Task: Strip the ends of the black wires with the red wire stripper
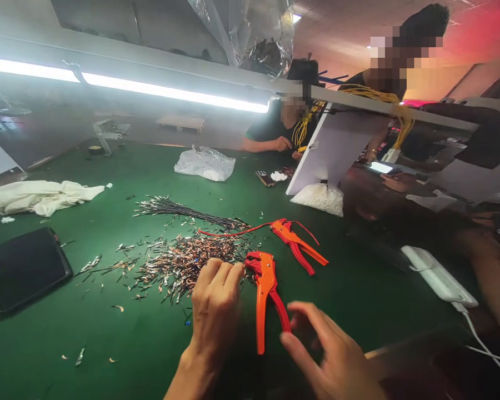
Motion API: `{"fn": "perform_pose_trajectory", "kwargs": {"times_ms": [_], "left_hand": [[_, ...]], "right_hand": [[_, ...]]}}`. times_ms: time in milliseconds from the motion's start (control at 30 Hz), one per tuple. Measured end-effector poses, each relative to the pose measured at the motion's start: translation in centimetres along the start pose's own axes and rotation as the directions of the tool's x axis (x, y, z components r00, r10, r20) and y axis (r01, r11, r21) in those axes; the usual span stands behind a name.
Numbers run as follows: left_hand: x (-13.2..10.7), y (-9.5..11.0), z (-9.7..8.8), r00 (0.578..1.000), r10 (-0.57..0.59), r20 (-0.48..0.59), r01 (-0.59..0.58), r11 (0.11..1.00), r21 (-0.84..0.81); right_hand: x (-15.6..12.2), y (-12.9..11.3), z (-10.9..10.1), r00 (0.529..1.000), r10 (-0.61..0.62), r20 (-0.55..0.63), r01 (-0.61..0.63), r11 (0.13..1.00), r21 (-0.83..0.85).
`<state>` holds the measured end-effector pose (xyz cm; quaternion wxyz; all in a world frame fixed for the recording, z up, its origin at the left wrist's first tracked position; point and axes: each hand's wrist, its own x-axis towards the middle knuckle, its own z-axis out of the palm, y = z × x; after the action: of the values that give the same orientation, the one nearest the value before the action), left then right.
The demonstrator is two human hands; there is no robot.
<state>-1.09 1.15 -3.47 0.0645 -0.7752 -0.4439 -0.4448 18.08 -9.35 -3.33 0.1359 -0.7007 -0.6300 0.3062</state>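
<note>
Orange-and-red wire strippers point(266, 283) lie or stand in front of me, jaws up and handles spread toward me. My left hand point(215, 297) is closed beside their jaws, over the edge of a pile of wire scraps point(175, 261); what its fingertips hold is hidden. My right hand point(333, 355) is open, thumb and forefinger apart, close to the red handle. A second pair of wire strippers point(298, 244) lies behind, with a red wire point(233, 233) running left from its head. A bundle of black wires point(187, 213) rests beyond the pile.
A black tablet-like device point(29, 271) and white cloth point(44, 195) are on the left of the green table point(120, 344). Clear plastic bags point(205, 163) lie farther back. On the right is a white device with a cable point(439, 276). Other people point(270, 133) sit and stand beyond.
</note>
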Motion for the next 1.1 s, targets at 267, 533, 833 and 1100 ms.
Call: {"fn": "perform_pose_trajectory", "kwargs": {"times_ms": [267,533,833,1100], "left_hand": [[-0.1,-0.4,-0.3,1.000,-0.015,-0.019,0.015,1.000,0.019],[-0.2,-0.3,-0.5,0.992,-0.118,-0.034,0.117,0.993,-0.026],[0.6,-1.0,-1.8,0.956,-0.235,-0.178,0.241,0.970,0.017],[0.7,-1.0,-1.8,0.943,-0.279,-0.182,0.305,0.942,0.140]], "right_hand": [[3.6,-3.3,3.1,0.950,0.034,-0.312,-0.179,0.876,-0.448],[4.5,-4.0,-0.7,0.980,0.160,-0.118,-0.182,0.960,-0.211],[9.0,-5.0,-5.2,0.841,-0.367,0.398,-0.318,0.260,0.912],[13.4,-5.0,-1.4,0.869,-0.403,0.287,-0.002,0.577,0.817]]}}
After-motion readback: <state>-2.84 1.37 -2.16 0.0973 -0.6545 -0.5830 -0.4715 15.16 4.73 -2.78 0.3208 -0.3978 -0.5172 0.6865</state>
